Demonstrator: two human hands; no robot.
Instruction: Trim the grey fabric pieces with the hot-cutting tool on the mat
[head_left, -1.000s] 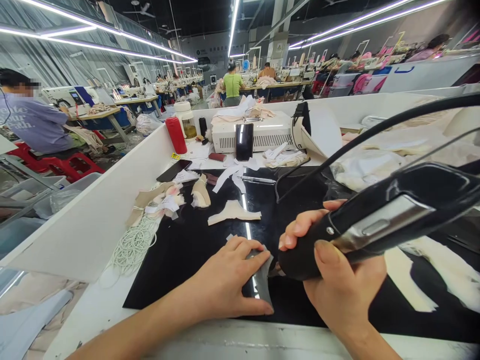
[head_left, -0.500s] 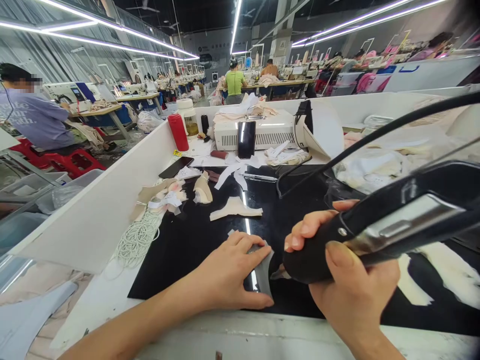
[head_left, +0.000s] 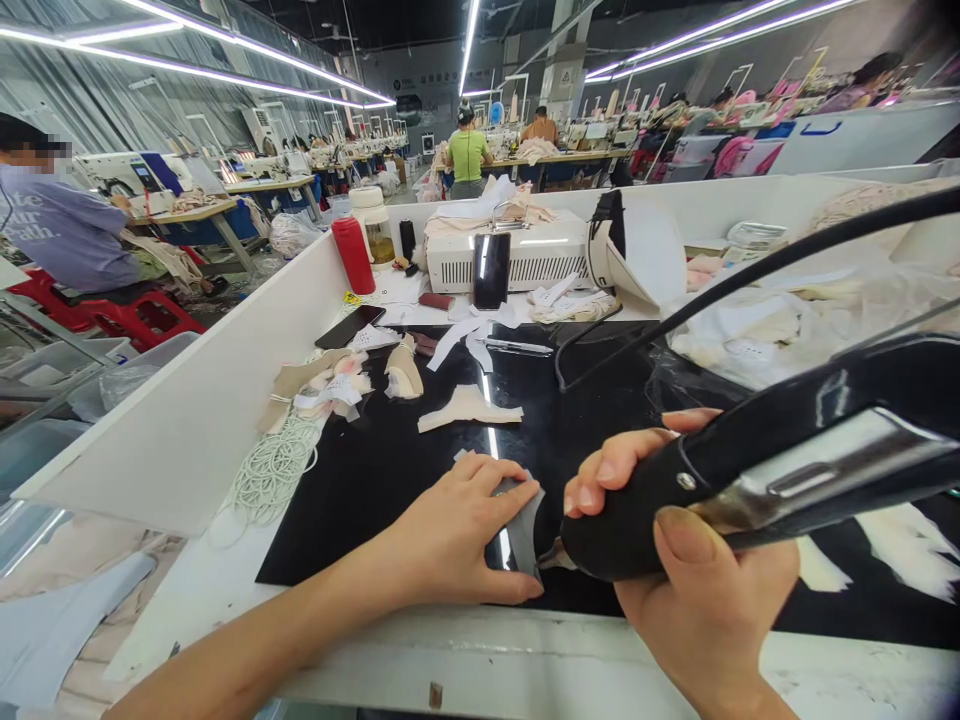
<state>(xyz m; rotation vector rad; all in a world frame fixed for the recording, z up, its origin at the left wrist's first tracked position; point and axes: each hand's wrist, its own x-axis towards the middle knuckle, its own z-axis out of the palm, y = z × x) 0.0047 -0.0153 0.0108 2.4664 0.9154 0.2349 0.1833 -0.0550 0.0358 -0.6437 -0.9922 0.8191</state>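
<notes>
My left hand [head_left: 465, 530] lies spread over a curved grey piece [head_left: 528, 525], fingers and thumb apart and pressing it on the glossy black work surface [head_left: 375, 500]. Most of that piece is under the hand. My right hand [head_left: 697, 570] is wrapped round a thick black handheld tool [head_left: 757, 460] with a silver plate in its side, thumb resting near the plate. Its rounded end points toward my left hand. What kind of tool it is, I cannot tell. A small pale scrap [head_left: 556, 556] shows between the tool's end and the grey piece.
A cream cut piece [head_left: 469, 406] lies ahead of my left hand. A bundle of pale cord [head_left: 274, 470] is at left. White paper strips [head_left: 471, 335], a pen [head_left: 519, 347] and phones [head_left: 492, 270] lie farther back. A black cable [head_left: 750, 265] arches across the right side.
The view has shifted slightly. The tool's rounded end has moved a little left and the tool is slightly lower. My left hand stays on the grey piece.
</notes>
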